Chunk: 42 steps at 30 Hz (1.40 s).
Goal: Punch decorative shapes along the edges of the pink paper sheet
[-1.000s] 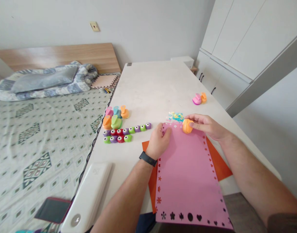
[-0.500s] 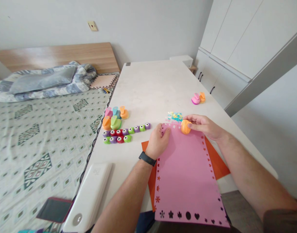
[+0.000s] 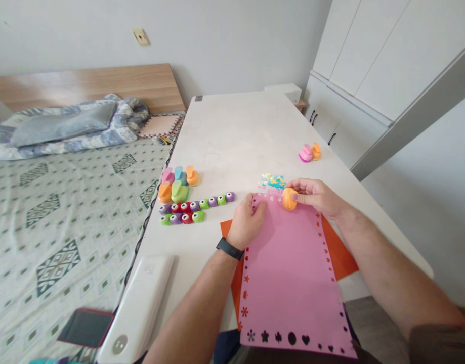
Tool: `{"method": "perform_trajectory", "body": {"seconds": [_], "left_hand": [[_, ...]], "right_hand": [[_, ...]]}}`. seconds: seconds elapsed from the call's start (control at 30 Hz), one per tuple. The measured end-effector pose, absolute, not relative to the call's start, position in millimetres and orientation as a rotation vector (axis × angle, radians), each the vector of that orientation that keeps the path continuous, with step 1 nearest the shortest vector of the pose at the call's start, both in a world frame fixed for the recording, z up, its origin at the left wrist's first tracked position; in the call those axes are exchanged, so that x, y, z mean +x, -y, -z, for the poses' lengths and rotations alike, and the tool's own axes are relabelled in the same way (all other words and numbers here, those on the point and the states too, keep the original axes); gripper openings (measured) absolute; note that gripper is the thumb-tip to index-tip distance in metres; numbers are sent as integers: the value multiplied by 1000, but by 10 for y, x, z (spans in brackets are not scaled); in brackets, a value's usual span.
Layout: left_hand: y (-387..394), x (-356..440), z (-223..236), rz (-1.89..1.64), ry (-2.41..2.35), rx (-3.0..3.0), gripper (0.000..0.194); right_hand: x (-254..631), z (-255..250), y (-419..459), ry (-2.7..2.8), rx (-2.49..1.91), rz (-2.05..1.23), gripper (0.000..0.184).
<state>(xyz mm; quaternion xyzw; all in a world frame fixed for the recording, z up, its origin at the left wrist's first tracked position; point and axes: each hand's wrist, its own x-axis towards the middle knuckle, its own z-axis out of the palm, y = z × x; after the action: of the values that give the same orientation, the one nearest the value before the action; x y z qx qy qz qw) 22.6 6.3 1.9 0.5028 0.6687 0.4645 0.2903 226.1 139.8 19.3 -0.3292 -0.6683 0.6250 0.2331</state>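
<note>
A pink sheet of paper (image 3: pixel 289 273) with shapes cut along its edges lies before me, its near edge over the table's front. My left hand (image 3: pixel 249 220), with a black band on the wrist, pinches the sheet's far left corner. At the far edge, my right hand (image 3: pixel 311 197) grips an orange craft punch (image 3: pixel 289 199), thumb on its near side. The punch sits at the sheet's far edge; whether paper is inside its slot I cannot tell. Just beyond lies a pile of small blue, yellow and pink paper cutouts (image 3: pixel 273 182). Orange paper (image 3: pixel 338 250) shows underneath.
Small round punches (image 3: pixel 194 206) stand in two rows at left, with larger lever punches (image 3: pixel 179 191) behind them. Two more punches (image 3: pixel 305 152) are at the far right. A white elongated device (image 3: pixel 141 303) lies front left on the table (image 3: pixel 232 131). A patterned bed (image 3: pixel 84 212) adjoins.
The orange punch has tilted slightly in my right hand. My left hand keeps its hold on the pink paper. The view has shifted a little.
</note>
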Motion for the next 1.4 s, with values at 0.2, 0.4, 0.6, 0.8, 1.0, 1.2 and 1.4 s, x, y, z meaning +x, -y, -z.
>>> {"method": "perform_trajectory", "body": {"seconds": [0.2,0.4,0.6,0.8,1.0,1.2,1.4], "left_hand": [[-61,233,-5,-1232,-1785,1338,17],[-60,237,-25,-1250,-1774,1310,18],[-66,229,-12,-1221,-1792,1341,21],[-62,224,-28,-1209,-1789,1339,22],[-66,226,-28,-1188,-1791,1338,22],[-62,224,-19,-1153,-1815,1354,22],[-59,218,-25,-1166,-1818,1356,24]], "right_hand": [[2254,-129,-1421,1829,-928,-1700,43],[2250,-105,-1419,1823,-930,-1678,39],[2207,-61,-1433,1737,-1001,-1646,36],[2236,-92,-1437,1761,-968,-1693,38],[2278,-154,-1426,1773,-905,-1673,42],[2260,-131,-1489,1553,-924,-1546,39],[2260,-123,-1531,1525,-939,-1392,43]]}}
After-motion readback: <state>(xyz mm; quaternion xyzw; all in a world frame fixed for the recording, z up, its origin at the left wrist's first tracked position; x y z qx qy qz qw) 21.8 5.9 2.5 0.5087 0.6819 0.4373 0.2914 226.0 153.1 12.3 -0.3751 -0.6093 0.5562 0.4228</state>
